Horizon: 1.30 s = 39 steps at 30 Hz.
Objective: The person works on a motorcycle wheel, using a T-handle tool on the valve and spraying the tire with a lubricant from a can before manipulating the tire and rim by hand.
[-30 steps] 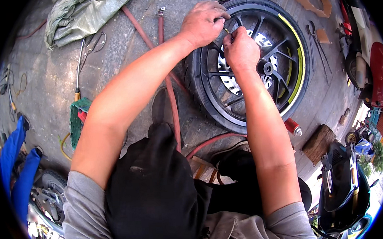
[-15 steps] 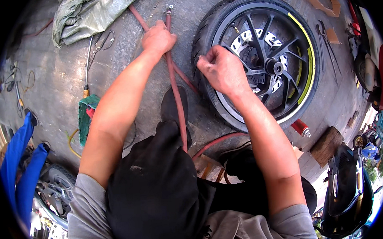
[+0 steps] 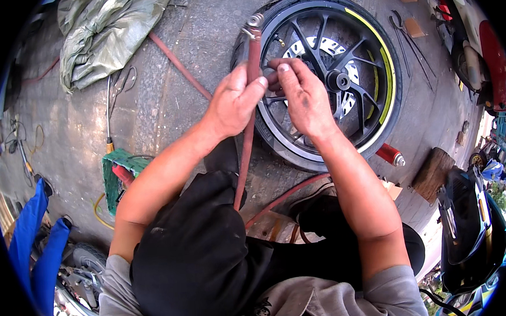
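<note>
Near the top centre, my left hand (image 3: 236, 104) grips a red rubber hose (image 3: 246, 152) that has a metal fitting (image 3: 254, 22) on its raised end. My right hand (image 3: 307, 106) is just beside it, fingers curled; whatever lies between them is hidden. Under both hands is a black alloy wheel (image 3: 363, 59) with tyre, yellow rim stripe and silver brake disc, lying flat. A small brass valve stem (image 3: 282, 42) shows on its rim, above the right hand. The rest of the hose runs down past my dark-clad knee.
A greenish sack (image 3: 103, 34) lies upper left above long tools and a green crate (image 3: 123, 187). Another person's blue-trousered legs (image 3: 28, 227) are at left. Right are pliers (image 3: 410, 41), a red spray can (image 3: 390, 154), a wood block (image 3: 434, 171) and parked scooters (image 3: 469, 238).
My left hand has taken hold of the hose and raised its fitting end to the wheel's left side. My right hand has shifted up and right to beside it.
</note>
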{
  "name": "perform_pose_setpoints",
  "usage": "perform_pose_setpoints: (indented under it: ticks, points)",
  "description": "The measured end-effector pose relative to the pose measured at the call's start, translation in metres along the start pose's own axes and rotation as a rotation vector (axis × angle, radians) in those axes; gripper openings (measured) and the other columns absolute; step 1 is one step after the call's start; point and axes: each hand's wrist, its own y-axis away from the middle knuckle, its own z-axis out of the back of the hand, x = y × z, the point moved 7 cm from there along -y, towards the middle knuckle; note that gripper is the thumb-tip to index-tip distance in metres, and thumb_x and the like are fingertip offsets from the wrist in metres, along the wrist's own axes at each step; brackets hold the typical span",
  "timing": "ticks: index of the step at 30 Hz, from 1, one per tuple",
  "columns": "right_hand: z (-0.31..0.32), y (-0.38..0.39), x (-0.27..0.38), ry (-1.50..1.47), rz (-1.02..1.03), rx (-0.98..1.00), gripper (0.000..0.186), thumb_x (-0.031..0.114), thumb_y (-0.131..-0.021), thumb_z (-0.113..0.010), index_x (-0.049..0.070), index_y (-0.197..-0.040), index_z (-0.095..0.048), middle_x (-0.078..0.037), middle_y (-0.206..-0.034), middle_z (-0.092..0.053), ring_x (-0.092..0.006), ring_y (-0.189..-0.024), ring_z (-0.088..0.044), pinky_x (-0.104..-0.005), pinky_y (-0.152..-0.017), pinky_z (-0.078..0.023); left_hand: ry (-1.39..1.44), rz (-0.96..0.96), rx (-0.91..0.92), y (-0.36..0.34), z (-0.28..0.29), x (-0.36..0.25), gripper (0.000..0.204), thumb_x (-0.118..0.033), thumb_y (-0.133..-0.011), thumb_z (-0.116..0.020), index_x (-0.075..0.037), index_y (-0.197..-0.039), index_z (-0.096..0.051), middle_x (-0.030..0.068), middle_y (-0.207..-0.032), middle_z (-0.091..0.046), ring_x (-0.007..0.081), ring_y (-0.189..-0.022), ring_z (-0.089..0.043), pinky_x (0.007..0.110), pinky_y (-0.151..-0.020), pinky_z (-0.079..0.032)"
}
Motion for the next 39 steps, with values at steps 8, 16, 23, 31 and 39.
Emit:
perform_pose_setpoints:
  ticks: [8,16,23,31,39]
  points:
    - [0.092,-0.045,-0.034,-0.22,-0.297,-0.249,0.046,0.045,-0.116,-0.058,0.0,-0.117,-0.064,-0.008,-0.089,-0.067,-0.0184,-0.082,-0.071,-0.0372,-0.07,-0.059,-0.498,0.017,0.498,-0.051,-0.074,-0.013,0.037,-0.033,-0.104,-0.07,0.001,-0.118,-0.076,0.0221,-0.111,-0.077,0.0409,-0.118,-0.072,0.051,-0.1,-0.057]
    - [0.097,-0.1,0.005,0.869,0.142,0.037,0.06,0.055,-0.111,-0.058,-0.003,-0.121,-0.062,-0.033,-0.109,-0.074,-0.0523,-0.11,-0.071,-0.0564,-0.095,-0.055,-1.326,-0.567,0.54,-0.156,-0.058,-0.01,0.037,-0.014,-0.086,-0.077,-0.01,-0.123,-0.081,0.0088,-0.133,-0.077,0.0281,-0.144,-0.061,0.05,-0.131,-0.038]
    - [0.032,-0.091,-0.07,0.855,0.108,0.075,0.047,0.045,-0.113,-0.058,-0.001,-0.118,-0.058,-0.03,-0.118,-0.071,-0.0515,-0.113,-0.069,-0.0581,-0.098,-0.055,-1.387,-0.623,0.673,-0.172,-0.069,0.015,0.031,-0.025,-0.083,-0.081,-0.021,-0.113,-0.087,0.0001,-0.13,-0.081,0.0209,-0.155,-0.05,0.051,-0.142,-0.015]
    - [0.023,-0.091,-0.077,0.909,0.163,0.143,0.051,0.048,-0.113,-0.058,-0.001,-0.123,-0.059,-0.027,-0.115,-0.074,-0.0474,-0.107,-0.074,-0.0571,-0.094,-0.059,-1.26,-0.677,0.55,-0.177,-0.065,0.014,0.018,-0.023,-0.078,-0.079,-0.019,-0.093,-0.088,0.002,-0.118,-0.083,0.0214,-0.149,-0.056,0.052,-0.139,-0.024]
    - [0.021,-0.092,-0.079,0.881,0.161,0.178,0.048,0.046,-0.114,-0.055,0.0,-0.123,-0.06,-0.028,-0.115,-0.074,-0.0478,-0.109,-0.073,-0.0579,-0.095,-0.058,-1.218,-0.699,0.554,-0.177,-0.065,0.013,0.019,-0.024,-0.079,-0.075,-0.019,-0.091,-0.088,0.0021,-0.114,-0.084,0.0199,-0.146,-0.059,0.051,-0.138,-0.026]
